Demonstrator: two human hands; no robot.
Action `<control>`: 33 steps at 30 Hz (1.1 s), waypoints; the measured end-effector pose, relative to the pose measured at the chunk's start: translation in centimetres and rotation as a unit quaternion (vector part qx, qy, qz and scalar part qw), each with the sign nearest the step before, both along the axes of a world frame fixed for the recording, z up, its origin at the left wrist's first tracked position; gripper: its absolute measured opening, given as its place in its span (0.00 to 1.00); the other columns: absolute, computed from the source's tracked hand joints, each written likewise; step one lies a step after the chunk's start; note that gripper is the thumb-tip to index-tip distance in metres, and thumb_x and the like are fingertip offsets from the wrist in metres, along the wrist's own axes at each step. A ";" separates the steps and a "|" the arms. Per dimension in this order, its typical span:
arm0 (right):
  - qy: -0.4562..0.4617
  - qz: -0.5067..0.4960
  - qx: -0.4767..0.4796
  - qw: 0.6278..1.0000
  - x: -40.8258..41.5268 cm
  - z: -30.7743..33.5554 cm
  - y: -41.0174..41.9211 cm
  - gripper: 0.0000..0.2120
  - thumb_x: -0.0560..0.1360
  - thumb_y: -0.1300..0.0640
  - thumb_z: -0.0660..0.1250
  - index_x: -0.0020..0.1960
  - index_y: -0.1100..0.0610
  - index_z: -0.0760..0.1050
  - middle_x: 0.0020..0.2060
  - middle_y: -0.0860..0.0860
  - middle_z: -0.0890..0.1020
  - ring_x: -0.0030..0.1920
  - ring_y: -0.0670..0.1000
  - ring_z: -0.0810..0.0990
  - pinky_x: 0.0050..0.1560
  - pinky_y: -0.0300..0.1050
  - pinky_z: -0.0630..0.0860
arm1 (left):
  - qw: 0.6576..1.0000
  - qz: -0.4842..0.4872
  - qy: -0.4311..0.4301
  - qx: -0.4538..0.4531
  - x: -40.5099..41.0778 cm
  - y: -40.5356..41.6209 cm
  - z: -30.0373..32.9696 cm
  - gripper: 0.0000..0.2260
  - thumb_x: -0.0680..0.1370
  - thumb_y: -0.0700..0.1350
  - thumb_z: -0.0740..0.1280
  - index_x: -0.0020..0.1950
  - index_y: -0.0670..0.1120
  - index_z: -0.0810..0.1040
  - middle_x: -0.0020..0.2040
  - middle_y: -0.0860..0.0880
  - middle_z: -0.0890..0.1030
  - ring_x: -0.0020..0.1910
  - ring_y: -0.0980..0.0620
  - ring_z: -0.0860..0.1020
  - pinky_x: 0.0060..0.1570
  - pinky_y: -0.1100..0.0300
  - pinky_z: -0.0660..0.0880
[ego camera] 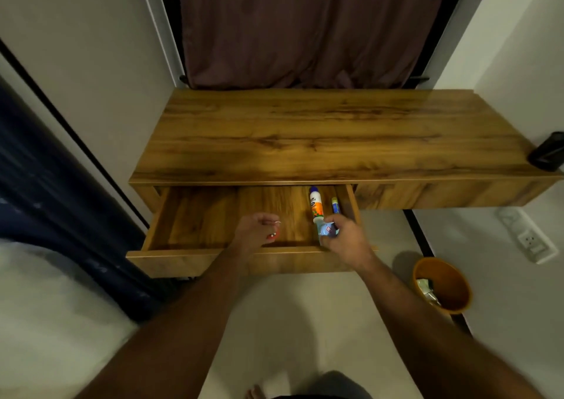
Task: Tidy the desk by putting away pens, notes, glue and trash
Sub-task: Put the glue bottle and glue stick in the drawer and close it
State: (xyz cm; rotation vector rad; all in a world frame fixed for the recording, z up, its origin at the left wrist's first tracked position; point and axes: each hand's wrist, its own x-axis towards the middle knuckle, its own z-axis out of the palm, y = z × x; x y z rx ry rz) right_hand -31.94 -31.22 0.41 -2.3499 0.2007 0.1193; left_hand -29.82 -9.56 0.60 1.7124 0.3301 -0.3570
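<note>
Here the right hand (343, 238) grips a pale-blue bottle (326, 231) inside the drawer (213, 215); left hand (256, 230) loosely curled.

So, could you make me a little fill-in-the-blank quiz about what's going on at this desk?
1. The glue bottle lies inside the open ____.
2. The ____ hand holds a small blue item.
3. The bin on the floor is ____ in colour.
4. The left hand hovers over the drawer, holding ____.

Missing words: drawer; right; orange; nothing
</note>
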 end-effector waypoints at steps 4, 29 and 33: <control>0.014 0.008 -0.014 1.000 3.1 -0.7 -0.1 0.19 0.71 0.56 0.75 0.60 0.53 0.77 0.54 0.51 0.81 0.51 0.49 0.78 0.48 0.41 0.75 | 1.000 0.009 0.013 0.011 3.2 0.2 -1.3 0.11 0.76 0.37 0.70 0.57 0.44 0.80 0.52 0.48 0.80 0.48 0.54 0.79 0.41 0.63 0.80; 0.235 0.137 -0.225 0.936 12.1 -8.7 2.8 0.15 0.76 0.52 0.66 0.60 0.58 0.75 0.57 0.57 0.80 0.57 0.59 0.79 0.54 0.53 0.77 | 0.972 -0.151 0.137 0.120 12.4 1.3 -9.8 0.11 0.76 0.38 0.70 0.57 0.43 0.79 0.55 0.45 0.78 0.52 0.49 0.78 0.39 0.64 0.78; 0.252 0.134 -0.265 0.921 12.3 -9.3 4.2 0.16 0.76 0.51 0.68 0.61 0.56 0.74 0.57 0.55 0.79 0.59 0.57 0.78 0.56 0.52 0.76 | 0.967 -0.179 0.146 0.108 13.5 1.1 -11.1 0.06 0.76 0.38 0.70 0.52 0.45 0.79 0.55 0.45 0.78 0.49 0.51 0.78 0.48 0.58 0.80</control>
